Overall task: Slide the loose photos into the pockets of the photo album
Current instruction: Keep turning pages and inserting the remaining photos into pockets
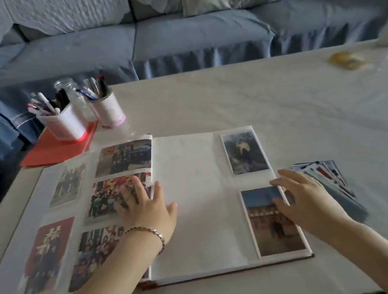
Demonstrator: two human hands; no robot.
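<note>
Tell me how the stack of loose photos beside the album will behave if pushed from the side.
The stack of loose photos already lies fanned, so it would probably shear apart rather than move as one block. The table looks smooth and glossy, so the prints likely skid easily.

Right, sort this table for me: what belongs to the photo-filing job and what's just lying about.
Job: photo album, stack of loose photos beside it, left hand flat on the left page, right hand over the right page.
Lying about: square pen cup, round pen cup, glass jar, red paper, blurred yellow item.
</note>
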